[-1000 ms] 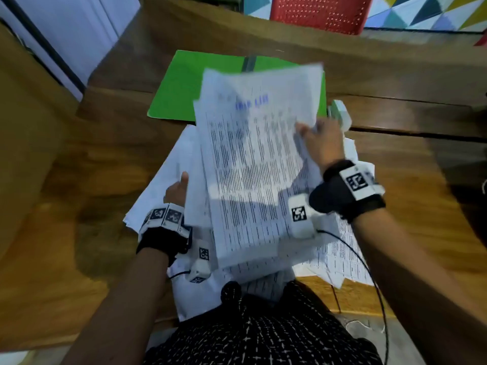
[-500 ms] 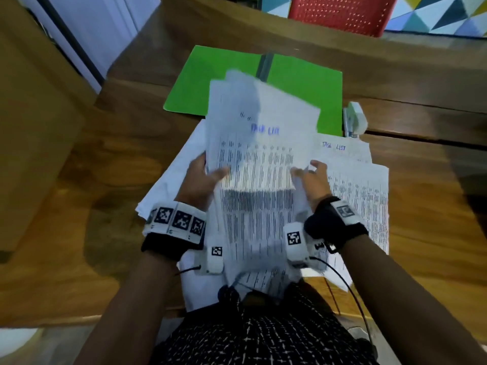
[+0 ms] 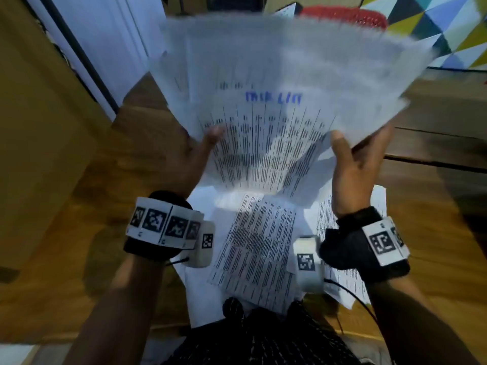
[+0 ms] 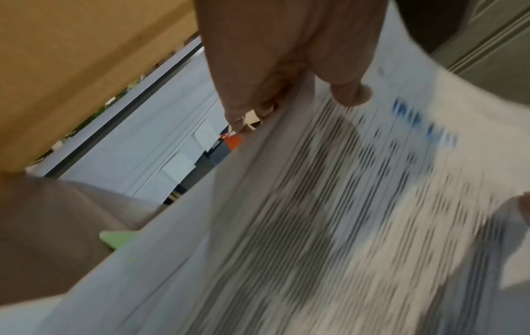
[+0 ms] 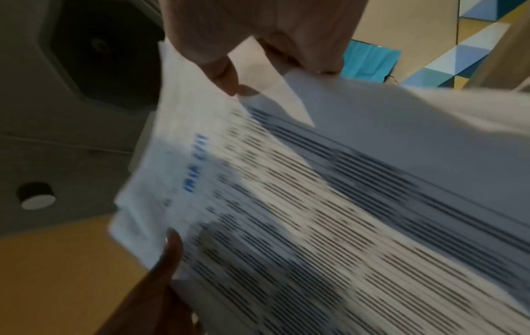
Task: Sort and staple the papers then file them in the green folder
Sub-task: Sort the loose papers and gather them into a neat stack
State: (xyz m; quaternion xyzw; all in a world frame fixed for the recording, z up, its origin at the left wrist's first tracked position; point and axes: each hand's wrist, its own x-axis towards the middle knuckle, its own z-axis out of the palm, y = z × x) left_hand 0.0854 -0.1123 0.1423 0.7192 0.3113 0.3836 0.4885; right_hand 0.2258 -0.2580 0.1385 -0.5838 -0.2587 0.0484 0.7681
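Note:
A stack of printed papers (image 3: 266, 106) with a blue handwritten heading is lifted up in front of the head camera, blurred by motion. My left hand (image 3: 196, 154) grips its left edge, thumb on the front sheet; the left wrist view shows that hand (image 4: 289, 74) pinching the papers (image 4: 329, 215). My right hand (image 3: 353, 164) grips the right edge, and the right wrist view shows its thumb (image 5: 220, 68) on the papers (image 5: 329, 204). More printed sheets (image 3: 258, 246) lie on the table below. Only a corner of the green folder (image 4: 116, 238) shows; the raised stack hides it in the head view.
The wooden table (image 3: 79, 246) spreads to both sides under the loose sheets. A red chair (image 3: 342, 15) stands beyond the table's far edge, before a coloured patterned wall (image 3: 448, 30). A white door (image 3: 105, 48) is at the upper left.
Both hands have raised the stack from near the table up towards the camera. It now covers the green folder and the stapler, which showed earlier.

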